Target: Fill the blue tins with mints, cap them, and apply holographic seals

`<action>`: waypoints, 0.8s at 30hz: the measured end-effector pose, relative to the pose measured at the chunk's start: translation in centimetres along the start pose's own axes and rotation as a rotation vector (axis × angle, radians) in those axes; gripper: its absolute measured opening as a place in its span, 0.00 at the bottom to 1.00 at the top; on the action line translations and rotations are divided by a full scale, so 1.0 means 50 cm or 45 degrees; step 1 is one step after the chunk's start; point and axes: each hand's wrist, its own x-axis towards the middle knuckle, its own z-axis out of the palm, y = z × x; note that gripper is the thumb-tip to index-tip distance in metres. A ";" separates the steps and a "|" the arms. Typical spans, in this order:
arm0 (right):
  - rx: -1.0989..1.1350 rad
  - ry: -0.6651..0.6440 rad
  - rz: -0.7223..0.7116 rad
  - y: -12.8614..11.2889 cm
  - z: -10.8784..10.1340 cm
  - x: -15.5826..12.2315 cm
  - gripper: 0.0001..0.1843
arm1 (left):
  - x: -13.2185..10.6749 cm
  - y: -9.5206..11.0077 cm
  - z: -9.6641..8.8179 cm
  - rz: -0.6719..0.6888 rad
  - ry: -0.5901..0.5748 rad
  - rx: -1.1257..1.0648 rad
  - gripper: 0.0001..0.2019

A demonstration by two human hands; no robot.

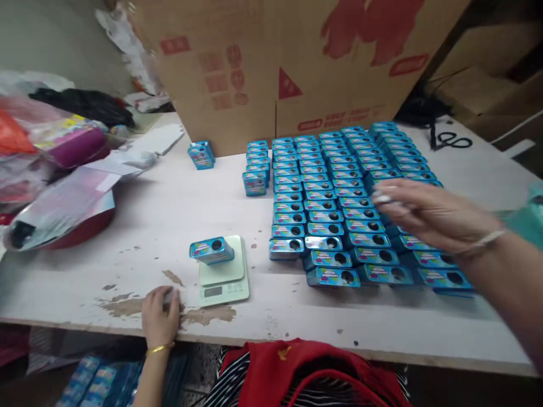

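Note:
My left hand (160, 317) rests on the table near its front edge, fingers curled, with a small dark grey thing between thumb and forefinger that I cannot make out. Just right of it, a blue tin box (212, 250) stands on a pale green digital scale (224, 282), set toward the back left of its plate. Over the rows of blue tin boxes (324, 216), my right hand (436, 215) is blurred, its fingers pinched together. Something small and whitish shows at those fingertips, too smeared to name. Many boxes in the rows have a dark round spot on top.
A large cardboard box (237, 73) stands behind the rows. A few blue tins (201, 155) sit apart at the back left. Black scissors (453, 140) lie at the far right. Plastic bags and a red bowl (85, 223) crowd the left side. More blue packs (95, 384) lie below the table.

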 end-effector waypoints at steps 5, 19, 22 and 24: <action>0.011 -0.732 0.172 -0.026 0.326 -0.046 0.09 | -0.005 -0.010 0.031 0.072 0.115 -0.093 0.12; -1.309 -1.045 -0.730 0.019 0.545 -0.067 0.08 | -0.028 -0.025 0.040 0.030 0.186 -0.182 0.09; -1.393 -1.073 -0.782 0.018 0.548 -0.066 0.10 | -0.029 -0.024 0.041 0.023 0.181 -0.191 0.10; -1.408 -1.075 -0.802 0.016 0.549 -0.066 0.09 | -0.028 -0.022 0.040 0.019 0.183 -0.200 0.09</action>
